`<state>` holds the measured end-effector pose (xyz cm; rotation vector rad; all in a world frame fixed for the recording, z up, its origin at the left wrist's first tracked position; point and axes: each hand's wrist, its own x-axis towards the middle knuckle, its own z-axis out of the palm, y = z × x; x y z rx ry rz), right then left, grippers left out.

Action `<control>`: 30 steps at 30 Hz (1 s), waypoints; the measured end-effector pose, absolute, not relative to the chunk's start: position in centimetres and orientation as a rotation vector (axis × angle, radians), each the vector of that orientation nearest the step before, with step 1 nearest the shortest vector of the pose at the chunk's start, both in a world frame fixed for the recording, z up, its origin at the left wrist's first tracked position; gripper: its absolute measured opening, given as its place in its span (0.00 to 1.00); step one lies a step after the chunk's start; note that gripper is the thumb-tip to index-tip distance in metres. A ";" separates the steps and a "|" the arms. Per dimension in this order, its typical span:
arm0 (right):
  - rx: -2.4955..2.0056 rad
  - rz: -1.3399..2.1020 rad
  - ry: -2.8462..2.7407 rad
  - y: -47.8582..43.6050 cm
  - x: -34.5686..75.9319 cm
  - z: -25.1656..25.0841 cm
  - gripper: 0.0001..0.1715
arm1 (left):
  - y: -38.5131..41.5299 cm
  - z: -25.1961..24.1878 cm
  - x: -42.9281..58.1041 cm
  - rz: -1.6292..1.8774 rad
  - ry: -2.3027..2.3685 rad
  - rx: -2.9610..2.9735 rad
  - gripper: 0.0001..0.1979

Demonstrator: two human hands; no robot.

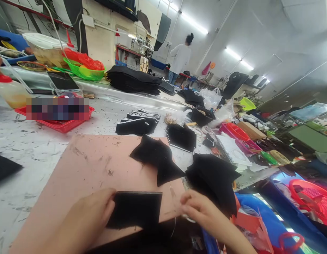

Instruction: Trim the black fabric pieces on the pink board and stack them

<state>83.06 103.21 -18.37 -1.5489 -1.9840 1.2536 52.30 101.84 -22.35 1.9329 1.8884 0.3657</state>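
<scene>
A black rectangular fabric piece lies on a pink board at the near edge. My left hand rests on the piece's left side, fingers pressed down on it. My right hand sits to the right of the piece, fingers curled in a pinch; what they hold is too small to name. Loose black fabric pieces lie on the board's far right, and a bigger black pile sits just beyond my right hand.
Stacks of black cut pieces and a tall black stack lie farther back. A red tray, a bottle and a green bowl stand at left. Red baskets crowd the right. A person stands far back.
</scene>
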 end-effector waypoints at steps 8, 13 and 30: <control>-1.822 0.960 -1.839 113.1 80.2 -20.5 0.33 | 100.0 -20.9 52.0 0.742 1.497 2.779 0.16; -1.625 1.301 -1.820 112.6 79.5 -20.4 0.16 | 98.9 -21.9 51.9 0.764 1.386 2.811 0.13; -1.307 1.531 -1.722 110.0 73.9 -21.4 0.27 | 97.6 -22.7 53.0 0.623 1.477 2.799 0.13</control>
